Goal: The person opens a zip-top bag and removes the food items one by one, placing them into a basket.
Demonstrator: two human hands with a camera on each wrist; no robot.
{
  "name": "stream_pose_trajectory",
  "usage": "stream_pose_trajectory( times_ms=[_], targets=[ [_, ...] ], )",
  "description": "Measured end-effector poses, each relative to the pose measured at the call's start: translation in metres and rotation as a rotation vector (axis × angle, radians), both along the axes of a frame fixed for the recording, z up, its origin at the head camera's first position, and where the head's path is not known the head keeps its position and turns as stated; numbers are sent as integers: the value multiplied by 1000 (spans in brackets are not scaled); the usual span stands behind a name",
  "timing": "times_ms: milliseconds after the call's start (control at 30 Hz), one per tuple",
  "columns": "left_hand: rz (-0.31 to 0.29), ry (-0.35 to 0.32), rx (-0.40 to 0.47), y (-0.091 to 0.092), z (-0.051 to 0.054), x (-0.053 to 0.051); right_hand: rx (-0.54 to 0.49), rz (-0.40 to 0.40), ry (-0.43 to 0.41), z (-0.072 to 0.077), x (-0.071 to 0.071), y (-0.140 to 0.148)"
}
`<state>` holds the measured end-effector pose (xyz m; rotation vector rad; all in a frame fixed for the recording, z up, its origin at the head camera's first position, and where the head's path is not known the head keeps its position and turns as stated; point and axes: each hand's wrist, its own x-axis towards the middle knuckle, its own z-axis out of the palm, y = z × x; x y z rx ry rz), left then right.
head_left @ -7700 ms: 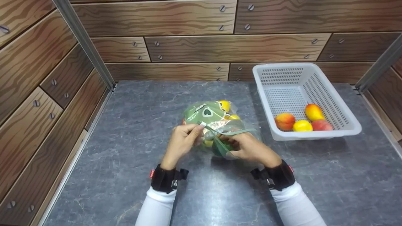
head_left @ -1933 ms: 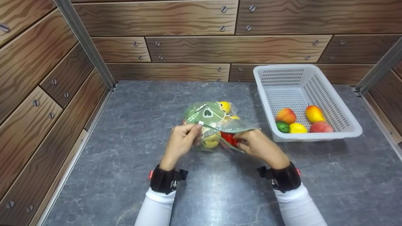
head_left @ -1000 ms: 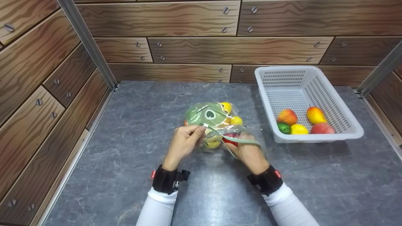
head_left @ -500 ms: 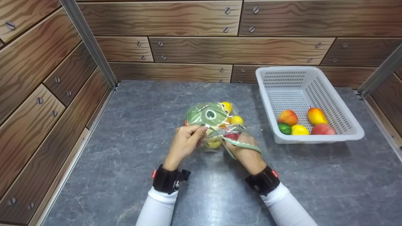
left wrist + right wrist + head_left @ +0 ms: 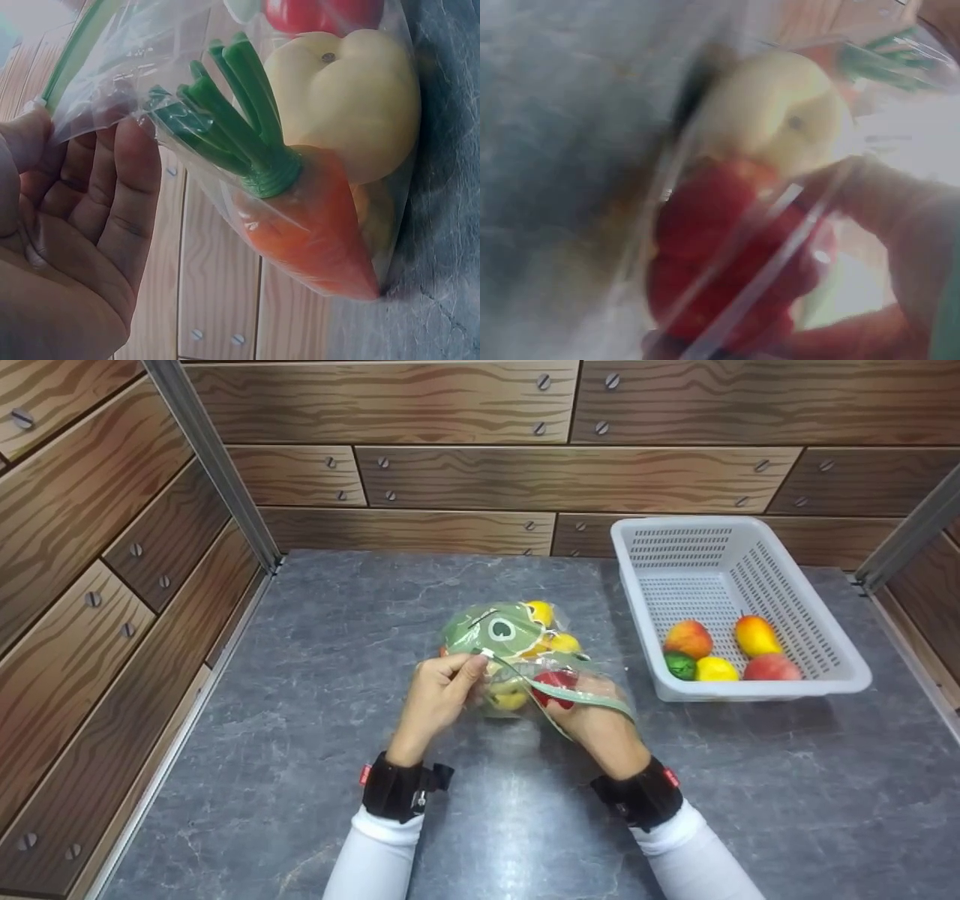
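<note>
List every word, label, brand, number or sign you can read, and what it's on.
No text can be read.
Left red tag on the left black wristband: any lettering is too small to read.
Right red tag on the right black wristband: likewise too small.
Clear bag: an eye-like shape printed on green; any lettering is too small to make out.

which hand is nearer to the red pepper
The right. The right hand is inside the clear bag, with its fingers around the red pepper. The left hand is apart from it, off to its left, pinching the bag's edge.
</note>
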<state>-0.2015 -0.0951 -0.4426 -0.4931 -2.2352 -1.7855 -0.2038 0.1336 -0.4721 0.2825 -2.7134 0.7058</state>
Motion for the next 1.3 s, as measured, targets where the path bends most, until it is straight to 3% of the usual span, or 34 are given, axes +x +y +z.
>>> stream_pose_trajectory(
  times_ms=[333, 633, 900, 1100, 1300],
  targets=[
    [30, -23, 16, 0, 0, -1, -18, 52, -199, 40, 22, 16],
    [41, -1, 33, -1, 0, 0, 0, 151, -119, 65, 40, 20],
    [33, -11, 37, -1, 1, -1, 56, 148, -103, 82, 52, 28],
    [36, -19, 16, -1, 1, 0, 11, 169, -130, 89, 55, 33],
    [37, -13, 16, 0, 0, 0, -50, 239, -129, 96, 57, 44]
  ],
)
